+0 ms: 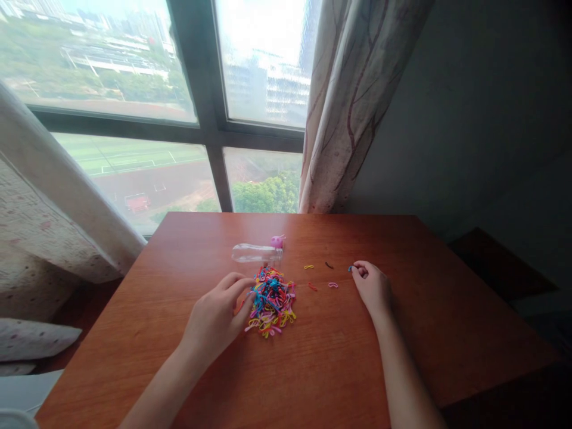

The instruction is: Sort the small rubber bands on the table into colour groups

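Observation:
A heap of small coloured rubber bands (271,300) lies mid-table on the wooden table (322,357). My left hand (214,319) rests at the heap's left edge, fingers curled and touching the bands. My right hand (372,287) is to the right, fingertips pinched on a small blue band (351,269). Between the hands lie single bands: a yellow band (308,267), a dark band (329,265), a red band (312,287) and a pink band (333,285). A clear plastic bottle (255,252) lies on its side behind the heap, a pink cap (277,241) at its right end.
A window with a dark frame (210,125) stands behind the table. Patterned curtains hang at the right (344,107) and left (49,196). A grey wall (469,113) is at the right. A cushion (31,338) lies at the lower left.

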A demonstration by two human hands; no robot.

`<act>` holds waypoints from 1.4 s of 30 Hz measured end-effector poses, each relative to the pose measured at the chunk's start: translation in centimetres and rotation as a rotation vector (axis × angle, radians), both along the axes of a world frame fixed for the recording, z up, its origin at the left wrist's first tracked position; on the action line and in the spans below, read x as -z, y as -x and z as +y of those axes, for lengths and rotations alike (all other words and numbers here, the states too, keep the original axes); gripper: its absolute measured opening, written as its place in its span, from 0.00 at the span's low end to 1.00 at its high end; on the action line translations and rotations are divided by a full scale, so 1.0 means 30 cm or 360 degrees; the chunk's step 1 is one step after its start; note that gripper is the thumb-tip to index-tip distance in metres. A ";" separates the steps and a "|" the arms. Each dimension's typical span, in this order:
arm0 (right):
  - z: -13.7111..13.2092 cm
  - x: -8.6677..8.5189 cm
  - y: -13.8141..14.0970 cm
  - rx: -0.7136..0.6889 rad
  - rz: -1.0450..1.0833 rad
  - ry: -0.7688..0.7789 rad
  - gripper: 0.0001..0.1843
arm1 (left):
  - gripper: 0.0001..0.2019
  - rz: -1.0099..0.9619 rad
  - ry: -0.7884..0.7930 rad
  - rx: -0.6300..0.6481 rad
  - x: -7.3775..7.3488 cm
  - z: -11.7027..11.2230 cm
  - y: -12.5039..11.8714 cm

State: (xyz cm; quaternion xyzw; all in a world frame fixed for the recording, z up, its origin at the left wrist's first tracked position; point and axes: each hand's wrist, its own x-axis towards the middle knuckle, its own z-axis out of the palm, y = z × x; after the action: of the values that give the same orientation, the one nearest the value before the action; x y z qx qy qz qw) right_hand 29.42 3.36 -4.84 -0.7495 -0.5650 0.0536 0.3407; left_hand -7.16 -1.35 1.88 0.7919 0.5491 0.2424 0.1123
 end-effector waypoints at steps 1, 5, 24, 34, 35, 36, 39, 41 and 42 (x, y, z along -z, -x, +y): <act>0.000 0.002 -0.001 0.0003 0.0010 -0.0002 0.15 | 0.11 -0.0001 0.0007 -0.0005 0.000 0.001 0.000; -0.014 0.003 -0.001 0.0037 0.0059 -0.0006 0.15 | 0.11 0.0003 0.0035 -0.0028 0.002 0.004 0.004; -0.093 -0.063 0.195 -0.0407 0.0119 -0.0176 0.11 | 0.13 0.0021 0.0227 0.0031 0.009 -0.004 -0.009; 0.014 -0.015 -0.039 -0.0300 -0.0066 -0.0002 0.12 | 0.12 0.0020 0.0176 0.0005 0.011 0.005 0.004; 0.012 -0.013 -0.039 -0.0311 -0.0057 0.0003 0.12 | 0.12 0.0016 0.0164 0.0005 0.010 0.005 0.005; 0.008 -0.011 -0.039 -0.0323 -0.0048 0.0008 0.12 | 0.11 0.0012 0.0152 0.0004 0.010 0.004 0.006; -0.013 -0.010 -0.043 -0.0345 -0.0019 0.0018 0.12 | 0.11 -0.0001 0.0125 -0.0002 0.007 0.004 0.010; -0.034 -0.009 -0.045 -0.0356 -0.0001 0.0024 0.12 | 0.11 -0.0007 0.0113 -0.0008 0.005 0.005 0.012; -0.044 -0.009 -0.046 -0.0360 0.0006 0.0027 0.12 | 0.11 -0.0006 0.0110 -0.0011 0.005 0.006 0.012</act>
State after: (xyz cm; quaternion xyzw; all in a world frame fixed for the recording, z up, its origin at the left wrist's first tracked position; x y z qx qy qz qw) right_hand 30.78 2.05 -4.58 -0.6838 -0.6448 0.0978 0.3272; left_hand -7.52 -1.17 1.73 0.7850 0.5598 0.2253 0.1399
